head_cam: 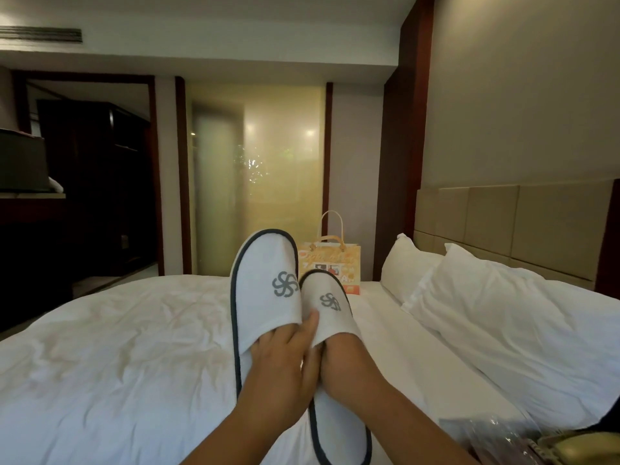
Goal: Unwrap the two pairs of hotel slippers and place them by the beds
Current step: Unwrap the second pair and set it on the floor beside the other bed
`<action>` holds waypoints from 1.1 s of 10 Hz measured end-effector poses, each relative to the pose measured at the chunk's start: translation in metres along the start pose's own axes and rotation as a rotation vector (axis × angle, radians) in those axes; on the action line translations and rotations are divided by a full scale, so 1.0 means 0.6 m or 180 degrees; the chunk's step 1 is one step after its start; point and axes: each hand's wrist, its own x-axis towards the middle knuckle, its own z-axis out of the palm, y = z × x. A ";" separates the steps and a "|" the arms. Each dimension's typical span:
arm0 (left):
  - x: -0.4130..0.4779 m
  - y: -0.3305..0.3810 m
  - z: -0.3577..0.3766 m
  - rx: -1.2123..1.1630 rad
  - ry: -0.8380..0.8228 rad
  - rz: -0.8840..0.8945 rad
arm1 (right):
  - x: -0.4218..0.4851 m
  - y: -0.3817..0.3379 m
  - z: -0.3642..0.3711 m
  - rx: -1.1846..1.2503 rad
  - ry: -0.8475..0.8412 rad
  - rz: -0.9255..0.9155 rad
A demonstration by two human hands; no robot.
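Two white slippers with dark trim and grey pinwheel emblems, held up toes-first above the white bed [117, 347]. Larger-looking slipper [265, 283] on the left, gripped by the left hand [278, 364], fingers [310, 325] curled over its opening, thumb reaching across onto the second slipper [330, 317]. Right hand [342, 367] pushed inside that second slipper, fingertips hidden by the upper, so grip cannot be told for certain beyond the hand filling the opening. Both slippers touching side by side, unwrapped, over the middle of the bed. Two white pillows [486, 317] stacked against the padded headboard [503, 223] at the right edge. One orange paper gift bag [330, 263] with handles standing upright at the bed's far edge. Crumpled clear plastic wrapping [493, 434] lying at the near right corner.
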 end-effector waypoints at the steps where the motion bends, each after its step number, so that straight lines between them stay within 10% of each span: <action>1: 0.008 -0.010 -0.035 -0.0361 0.0275 0.0167 | -0.007 0.003 -0.005 0.0360 0.0369 0.0306; 4: -0.003 -0.027 -0.041 -0.0395 0.0667 0.0095 | -0.053 -0.030 -0.008 0.0442 0.0062 0.0461; 8: 0.016 -0.006 -0.041 -0.1821 0.1666 -0.1512 | -0.079 -0.058 0.007 0.3303 0.0707 0.0560; 11: 0.018 0.022 -0.069 -0.1715 0.0299 -0.0262 | -0.075 -0.053 -0.005 0.3389 0.0408 0.0240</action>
